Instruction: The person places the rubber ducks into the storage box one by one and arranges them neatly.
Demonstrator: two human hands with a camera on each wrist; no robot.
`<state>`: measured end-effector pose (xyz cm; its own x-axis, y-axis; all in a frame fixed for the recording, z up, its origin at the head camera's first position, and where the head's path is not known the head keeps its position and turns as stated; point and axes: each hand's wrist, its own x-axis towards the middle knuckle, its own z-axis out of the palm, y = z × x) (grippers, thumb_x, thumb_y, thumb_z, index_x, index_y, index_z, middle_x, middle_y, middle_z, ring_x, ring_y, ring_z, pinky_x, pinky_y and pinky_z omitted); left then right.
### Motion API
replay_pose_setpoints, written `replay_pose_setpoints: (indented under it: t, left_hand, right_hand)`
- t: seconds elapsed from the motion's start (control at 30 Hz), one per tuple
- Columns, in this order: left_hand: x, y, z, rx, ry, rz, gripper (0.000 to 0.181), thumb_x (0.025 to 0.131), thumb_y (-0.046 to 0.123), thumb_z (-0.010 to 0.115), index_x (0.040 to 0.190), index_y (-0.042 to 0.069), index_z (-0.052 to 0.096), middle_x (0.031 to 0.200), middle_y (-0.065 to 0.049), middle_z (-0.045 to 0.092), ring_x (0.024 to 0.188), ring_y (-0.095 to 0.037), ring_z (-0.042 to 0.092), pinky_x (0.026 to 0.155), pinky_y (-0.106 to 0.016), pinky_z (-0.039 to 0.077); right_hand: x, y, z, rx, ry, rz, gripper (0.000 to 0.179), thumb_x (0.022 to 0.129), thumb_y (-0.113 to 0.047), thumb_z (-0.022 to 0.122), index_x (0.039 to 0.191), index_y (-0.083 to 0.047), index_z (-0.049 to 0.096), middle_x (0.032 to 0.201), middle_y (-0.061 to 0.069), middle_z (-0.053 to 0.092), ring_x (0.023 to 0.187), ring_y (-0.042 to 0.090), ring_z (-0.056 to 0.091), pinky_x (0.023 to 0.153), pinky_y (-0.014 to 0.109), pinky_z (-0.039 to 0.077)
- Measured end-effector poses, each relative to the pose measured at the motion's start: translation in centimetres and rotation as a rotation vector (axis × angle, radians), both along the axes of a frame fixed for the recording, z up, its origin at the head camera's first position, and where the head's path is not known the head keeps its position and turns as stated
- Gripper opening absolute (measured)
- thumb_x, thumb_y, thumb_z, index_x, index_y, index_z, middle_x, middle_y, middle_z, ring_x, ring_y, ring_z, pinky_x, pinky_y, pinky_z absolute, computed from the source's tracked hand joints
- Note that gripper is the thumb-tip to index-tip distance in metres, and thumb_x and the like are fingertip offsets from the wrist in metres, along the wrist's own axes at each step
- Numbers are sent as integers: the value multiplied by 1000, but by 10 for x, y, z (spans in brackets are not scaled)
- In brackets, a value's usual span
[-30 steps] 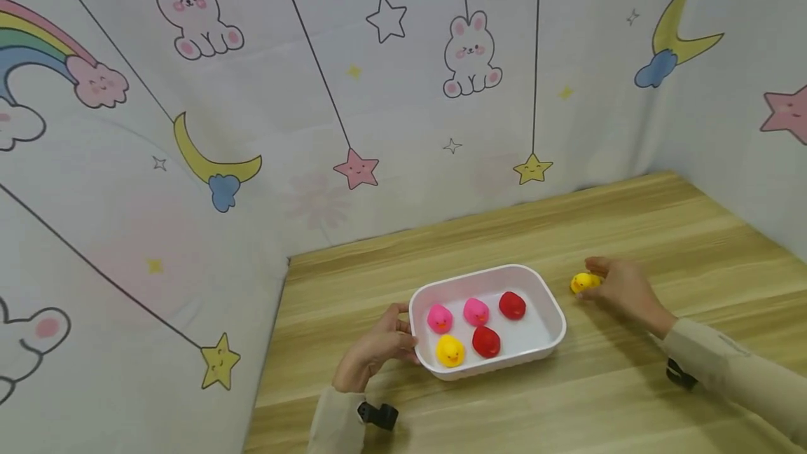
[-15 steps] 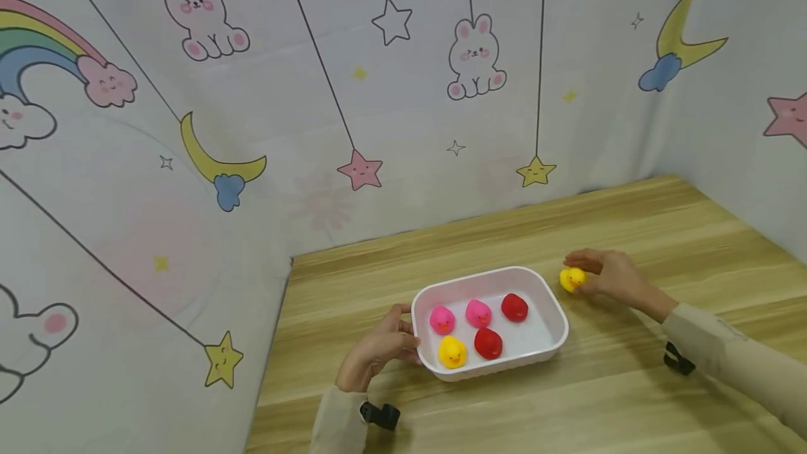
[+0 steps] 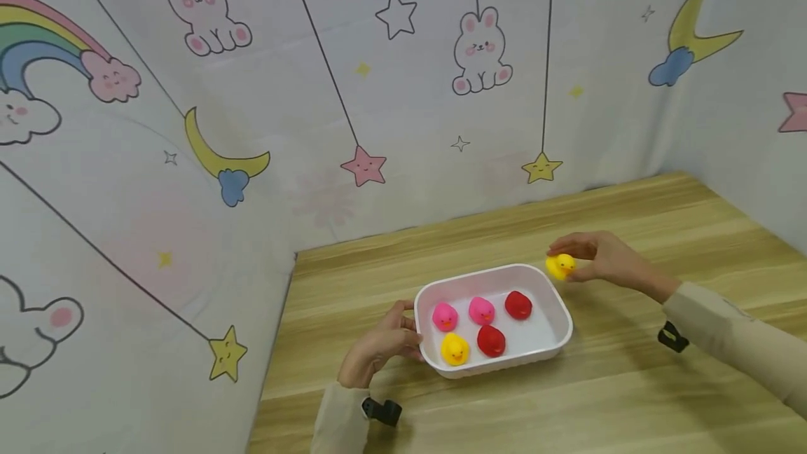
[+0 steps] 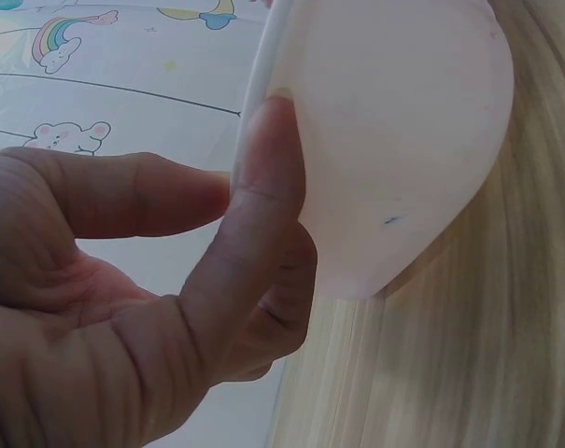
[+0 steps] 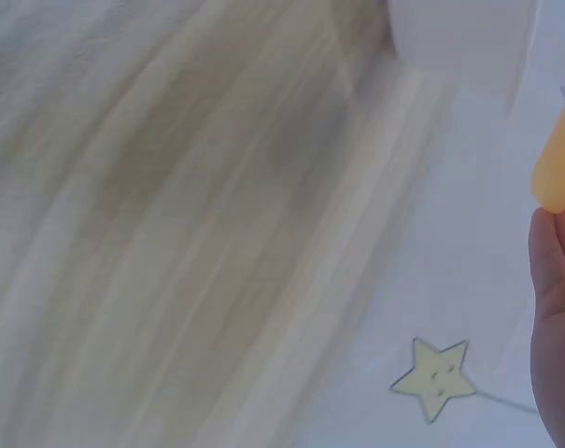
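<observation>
In the head view, my right hand (image 3: 610,259) pinches a yellow rubber duck (image 3: 560,267) between thumb and fingers, just above the far right corner of a white plastic tray (image 3: 560,328). Inside the tray are two pink ducks, one at the left (image 3: 445,317) and another beside it (image 3: 482,311), a yellow duck (image 3: 454,349), and two red rubber toys (image 3: 518,305). My left hand (image 3: 381,347) holds the tray's left end; the left wrist view shows the thumb and fingers against its rim and outer wall. At the right wrist view's edge, the held duck (image 5: 560,163) is partly cut off.
The tray stands on a wood-grain table (image 3: 630,384). White cloth walls (image 3: 403,111) printed with rabbits, stars and moons rise along the table's back and sides. A black strap device (image 3: 382,412) sits at the left wrist, and another (image 3: 672,337) at the right.
My right hand has lifted the yellow duck off the table and brought it left to the tray's far right corner. My left hand stays at the tray's left end.
</observation>
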<state>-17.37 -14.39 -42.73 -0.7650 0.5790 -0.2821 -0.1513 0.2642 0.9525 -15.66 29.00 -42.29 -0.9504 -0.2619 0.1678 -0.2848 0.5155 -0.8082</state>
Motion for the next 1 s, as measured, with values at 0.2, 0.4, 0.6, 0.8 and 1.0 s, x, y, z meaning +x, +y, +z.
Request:
replay_pose_setpoints:
  t: [0.2, 0.4, 0.6, 0.8, 1.0]
  left_hand:
    - [0, 1, -1, 4, -3, -11, 65, 88, -10, 55, 145, -9, 23, 104, -28, 55, 67, -19, 63, 71, -44, 65]
    - [-2, 1, -2, 14, -2, -17, 64, 88, -10, 54, 144, -10, 24, 103, -28, 55, 66, -19, 63, 70, -43, 66]
    - [-4, 0, -4, 20, -10, -13, 62, 88, -11, 54, 142, -10, 25, 101, -26, 53, 65, -20, 63, 68, -41, 66]
    - [-6, -1, -2, 17, -5, -16, 63, 87, -11, 54, 142, -10, 24, 103, -28, 54, 65, -20, 63, 69, -42, 66]
    - [-5, -1, -3, 16, -14, -2, 63, 88, -11, 54, 143, -9, 25, 102, -28, 54, 66, -20, 63, 67, -40, 66]
  right_hand:
    - [-3, -20, 9, -19, -41, 124, 52, 80, -8, 83, 129, -3, 65, 127, 13, 68, 121, 35, 61, 102, 49, 53]
    - [-7, -38, 13, -11, -77, 239, 49, 81, -4, 80, 128, -5, 65, 127, 15, 67, 121, 37, 59, 101, 58, 52]
    - [-6, -55, 14, 48, -118, 329, 43, 81, -5, 80, 122, -7, 70, 122, 11, 69, 120, 36, 60, 100, 60, 52]
    - [-7, -68, 12, 125, -134, 408, 35, 79, -4, 81, 111, -14, 75, 117, 3, 71, 116, 31, 62, 102, 62, 50]
    - [-8, -77, 8, 196, -130, 459, 30, 79, -1, 81, 105, -17, 77, 105, -10, 71, 104, 19, 63, 100, 54, 54]
